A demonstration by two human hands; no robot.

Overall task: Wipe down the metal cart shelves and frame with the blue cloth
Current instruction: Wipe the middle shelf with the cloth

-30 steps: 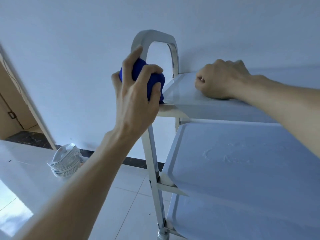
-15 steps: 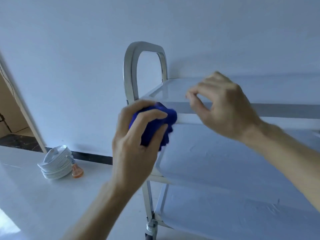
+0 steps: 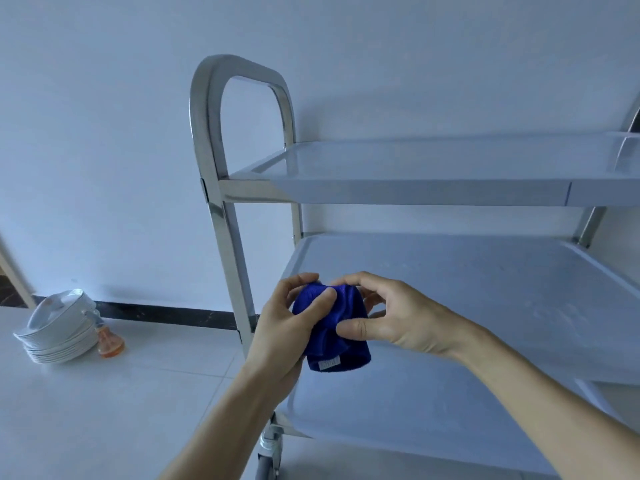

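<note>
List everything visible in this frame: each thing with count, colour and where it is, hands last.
metal cart: one, silver, three shelves, against the wall, centre to right
caster wheel: one visible, grey, under the cart's near left post
blue cloth: one, dark blue, bunched, held in front of the middle shelf
stack of plates: one stack, white, on the floor at left by the wall
small bottle: one, orange, on the floor beside the plates
left hand: one, grips the cloth
right hand: one, pinches the cloth
</note>
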